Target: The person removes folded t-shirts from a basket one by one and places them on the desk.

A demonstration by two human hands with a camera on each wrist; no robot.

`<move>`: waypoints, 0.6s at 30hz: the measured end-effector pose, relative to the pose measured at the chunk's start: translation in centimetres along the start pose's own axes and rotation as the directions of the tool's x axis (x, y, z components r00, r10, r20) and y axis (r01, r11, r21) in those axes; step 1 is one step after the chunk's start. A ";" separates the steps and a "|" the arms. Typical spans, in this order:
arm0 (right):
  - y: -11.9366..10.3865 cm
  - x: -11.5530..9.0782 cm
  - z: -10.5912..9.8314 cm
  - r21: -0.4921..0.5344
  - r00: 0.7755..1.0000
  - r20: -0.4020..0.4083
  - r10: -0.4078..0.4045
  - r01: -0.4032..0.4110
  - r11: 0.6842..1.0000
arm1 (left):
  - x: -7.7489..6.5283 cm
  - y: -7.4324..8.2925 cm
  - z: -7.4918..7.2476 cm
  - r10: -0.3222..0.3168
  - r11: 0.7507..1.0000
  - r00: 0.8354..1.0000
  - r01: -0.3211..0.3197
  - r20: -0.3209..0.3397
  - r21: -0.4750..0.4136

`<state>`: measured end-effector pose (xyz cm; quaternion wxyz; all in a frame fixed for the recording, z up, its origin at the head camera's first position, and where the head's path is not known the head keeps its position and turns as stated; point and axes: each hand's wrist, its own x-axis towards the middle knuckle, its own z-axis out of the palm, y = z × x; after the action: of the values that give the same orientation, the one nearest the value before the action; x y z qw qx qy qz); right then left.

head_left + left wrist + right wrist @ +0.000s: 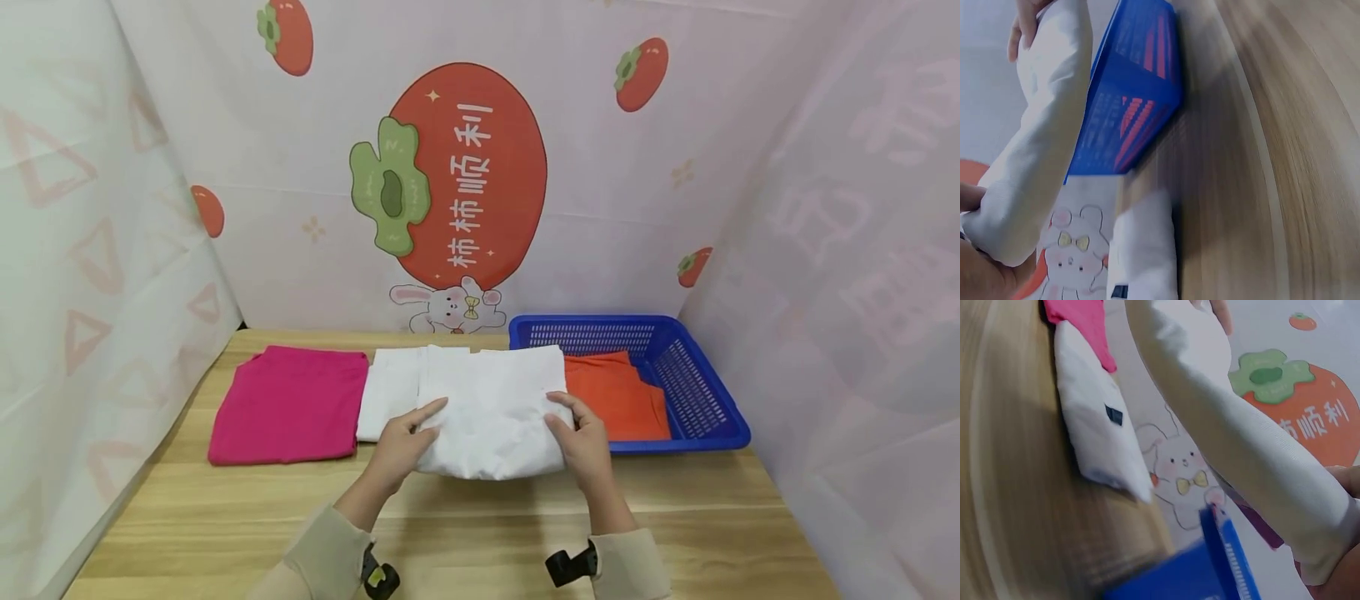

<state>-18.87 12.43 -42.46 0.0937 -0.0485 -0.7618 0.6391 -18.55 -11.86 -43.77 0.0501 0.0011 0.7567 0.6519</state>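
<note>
A folded piece of white cloth (495, 417), perhaps a garment, is held up off the table between both hands. My left hand (405, 446) grips its left side, thumb on top and the other fingers partly hidden beneath. At the right side my right hand (585, 442) grips it the same way. Both wrist views show the cloth's thick rounded front fold (1035, 169) with space below it. Behind it, a second folded white cloth (390, 392) lies on the table, partly covered from above; a small dark patch (1114, 415) shows on its edge.
A folded pink cloth (292, 404) lies at the left, beside the second white one. At the back right stands a blue plastic basket (705, 392) with an orange folded cloth (618, 400) inside. Printed fabric walls (600, 242) enclose the wooden table (465, 533).
</note>
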 end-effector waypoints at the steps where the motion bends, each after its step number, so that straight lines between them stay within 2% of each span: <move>1: 0.0 -0.2 0.4 0.011 1.000 0.008 0.012 -0.012 1.000 | -0.2 -0.2 -0.5 -0.004 1.000 1.000 0.004 -0.007 -0.003; 7: 0.7 -1.4 2.9 0.059 0.998 0.059 0.020 -0.023 0.998 | -1.5 -1.1 -2.8 -0.049 0.998 0.997 0.051 -0.063 0.029; 11: 1.4 -1.8 4.3 0.083 0.991 0.137 -0.006 -0.006 0.997 | -2.5 -1.8 -4.1 -0.081 0.995 0.993 0.086 -0.084 0.058; 18: 2.0 -2.7 6.3 0.149 0.947 0.322 -0.010 -0.041 0.988 | -4.2 -2.7 -6.7 -0.127 0.984 0.981 0.143 -0.144 0.103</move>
<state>-17.64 6.19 -45.71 -0.0332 0.0576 -0.7148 0.6961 -14.70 -19.18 -45.11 0.0419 -0.0923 0.7922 0.6018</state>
